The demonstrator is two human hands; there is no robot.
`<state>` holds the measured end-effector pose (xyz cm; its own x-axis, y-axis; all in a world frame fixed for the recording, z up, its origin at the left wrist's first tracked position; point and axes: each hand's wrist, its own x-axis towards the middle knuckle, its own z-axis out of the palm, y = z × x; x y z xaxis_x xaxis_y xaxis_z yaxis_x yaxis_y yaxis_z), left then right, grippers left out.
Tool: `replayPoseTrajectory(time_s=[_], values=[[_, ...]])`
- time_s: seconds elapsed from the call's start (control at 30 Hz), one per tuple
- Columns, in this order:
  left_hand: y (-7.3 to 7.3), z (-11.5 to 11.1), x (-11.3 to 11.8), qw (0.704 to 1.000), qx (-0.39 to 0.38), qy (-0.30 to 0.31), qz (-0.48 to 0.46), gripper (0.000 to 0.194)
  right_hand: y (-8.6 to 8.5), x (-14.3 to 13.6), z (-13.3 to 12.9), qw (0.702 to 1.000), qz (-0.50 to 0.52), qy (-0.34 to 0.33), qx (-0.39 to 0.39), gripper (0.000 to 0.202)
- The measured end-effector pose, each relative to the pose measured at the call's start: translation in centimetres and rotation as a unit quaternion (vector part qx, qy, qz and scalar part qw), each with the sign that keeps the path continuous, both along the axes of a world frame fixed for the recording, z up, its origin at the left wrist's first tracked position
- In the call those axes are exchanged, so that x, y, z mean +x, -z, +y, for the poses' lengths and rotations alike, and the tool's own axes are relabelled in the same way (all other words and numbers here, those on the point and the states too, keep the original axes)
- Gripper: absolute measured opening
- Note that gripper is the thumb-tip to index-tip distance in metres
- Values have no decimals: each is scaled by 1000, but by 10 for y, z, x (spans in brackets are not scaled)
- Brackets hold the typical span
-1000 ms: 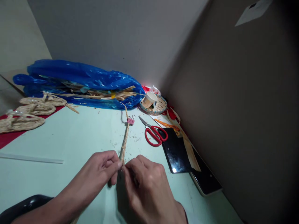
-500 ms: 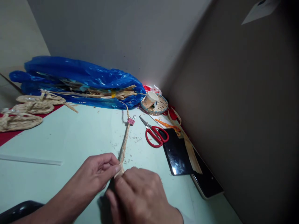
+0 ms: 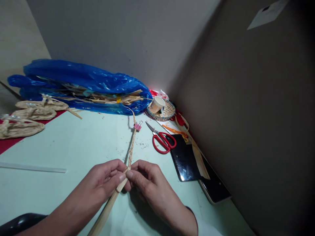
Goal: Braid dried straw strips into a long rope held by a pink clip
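Observation:
A thin braided straw cord [image 3: 131,147] runs across the pale green table from a pink binder clip [image 3: 137,126] down to my hands. My left hand [image 3: 105,178] pinches the near end of the braid with thumb and forefinger. A flat loose straw strip [image 3: 104,214] leads from that pinch toward the lower left. My right hand [image 3: 145,180] meets the left at the same spot, its fingertips closed on the braid's end.
Red-handled scissors [image 3: 161,141] lie right of the cord, beside a black phone [image 3: 184,157] and a second phone [image 3: 215,190]. A blue plastic bag of straw [image 3: 81,85] lies at the back. Woven straw sandals [image 3: 24,119] sit far left. A paper cup [image 3: 157,105] rests in a small basket.
My right hand, which covered the braid's end half a second ago, has shifted right and opened out to a fingertip pinch. A loose straw strip now shows below my left hand.

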<state>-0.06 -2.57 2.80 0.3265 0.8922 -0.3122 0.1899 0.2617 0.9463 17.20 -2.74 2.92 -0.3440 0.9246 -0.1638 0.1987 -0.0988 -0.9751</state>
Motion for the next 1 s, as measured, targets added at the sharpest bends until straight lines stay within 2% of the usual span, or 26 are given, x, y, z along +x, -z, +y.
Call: replayPoseTrajectory(time_s=[0.1, 0.23, 0.43, 0.53, 0.67, 0.73, 0.8, 0.9, 0.97, 1.0], values=[[0, -3, -2, 995, 40, 17, 86, 39, 0, 0, -1, 1000, -26, 16, -2, 23], [9, -7, -6, 968, 142, 16, 206, 40, -1, 0, -3, 998, -57, 36, 18, 24], [22, -17, -5, 931, 259, -18, 257, 35, -1, -3, -6, 994, -78, 44, 66, 26], [27, -22, -3, 876, 372, -24, 305, 35, 1, -5, -7, 992, -76, 59, 87, 24], [27, -24, -4, 768, 531, 33, 356, 31, 4, -5, -7, 995, -30, 67, 73, 22], [26, -25, -3, 717, 582, 64, 380, 29, 4, -4, -5, 997, 16, 61, 51, 23], [26, -28, -2, 675, 609, 68, 410, 31, 4, -5, -4, 996, 69, 58, 13, 22], [30, -36, 4, 637, 626, 54, 446, 39, 4, -5, -3, 988, 132, 63, -51, 25], [33, -42, 7, 632, 637, 38, 439, 40, 4, -6, -2, 983, 151, 67, -79, 30], [33, -44, 7, 640, 639, 27, 425, 39, 3, -5, -1, 981, 155, 67, -90, 33]])
